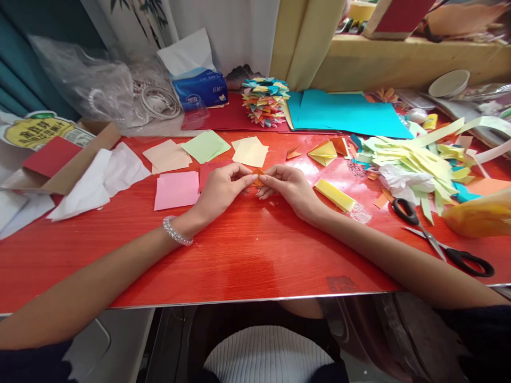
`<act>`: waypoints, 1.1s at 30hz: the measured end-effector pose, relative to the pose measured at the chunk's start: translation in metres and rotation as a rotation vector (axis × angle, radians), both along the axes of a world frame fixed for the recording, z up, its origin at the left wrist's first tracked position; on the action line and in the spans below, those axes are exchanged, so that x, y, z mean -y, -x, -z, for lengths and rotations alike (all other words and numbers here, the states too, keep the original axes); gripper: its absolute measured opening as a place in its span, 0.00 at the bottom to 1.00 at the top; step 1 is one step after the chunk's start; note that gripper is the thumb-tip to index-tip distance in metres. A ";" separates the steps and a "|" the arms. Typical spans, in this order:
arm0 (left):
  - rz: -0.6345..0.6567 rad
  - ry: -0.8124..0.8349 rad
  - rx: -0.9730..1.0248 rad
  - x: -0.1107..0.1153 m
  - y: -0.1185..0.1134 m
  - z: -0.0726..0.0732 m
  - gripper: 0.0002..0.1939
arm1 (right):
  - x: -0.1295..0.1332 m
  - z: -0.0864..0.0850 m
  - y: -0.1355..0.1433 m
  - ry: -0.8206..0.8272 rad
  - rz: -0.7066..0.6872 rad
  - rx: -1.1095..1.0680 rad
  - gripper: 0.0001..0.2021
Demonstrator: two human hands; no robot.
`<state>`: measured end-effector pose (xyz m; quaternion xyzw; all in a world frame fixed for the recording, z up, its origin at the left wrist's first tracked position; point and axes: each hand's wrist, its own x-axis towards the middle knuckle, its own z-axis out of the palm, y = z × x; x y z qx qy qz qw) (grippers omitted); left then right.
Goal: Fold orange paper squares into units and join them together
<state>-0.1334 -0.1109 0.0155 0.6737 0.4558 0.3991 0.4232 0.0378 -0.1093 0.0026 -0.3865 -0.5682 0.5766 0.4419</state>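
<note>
Between my two hands is a small folded orange paper, pinched at both sides above the red table. My left hand has thumb and fingertips closed on its left side, and my right hand grips its right side. The fingers partly cover the paper. Beside my left hand lie a stack of pink squares and a partly hidden red sheet. Just beyond my hands is a cream stack. A yellow folded strip rests near my right wrist.
Black-handled scissors lie open at the right, near my right forearm. Behind them are paper strips. A cardboard box stands left; a folded-paper model and blue sheets are at the back.
</note>
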 end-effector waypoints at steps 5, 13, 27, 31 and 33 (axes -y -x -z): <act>-0.052 0.024 -0.056 -0.001 0.001 0.001 0.08 | 0.000 -0.003 0.000 0.027 -0.039 0.044 0.13; 0.014 -0.005 -0.059 -0.001 0.001 0.002 0.09 | -0.002 0.000 -0.001 -0.046 0.002 0.018 0.13; 0.029 0.166 0.156 0.001 -0.002 -0.005 0.08 | -0.001 -0.002 -0.003 -0.069 -0.076 0.055 0.12; 0.007 0.140 0.213 0.001 -0.002 -0.005 0.06 | 0.000 -0.003 -0.003 -0.090 -0.100 0.111 0.13; -0.005 0.165 0.269 0.002 -0.002 -0.006 0.06 | 0.001 -0.003 -0.004 -0.118 -0.105 0.144 0.13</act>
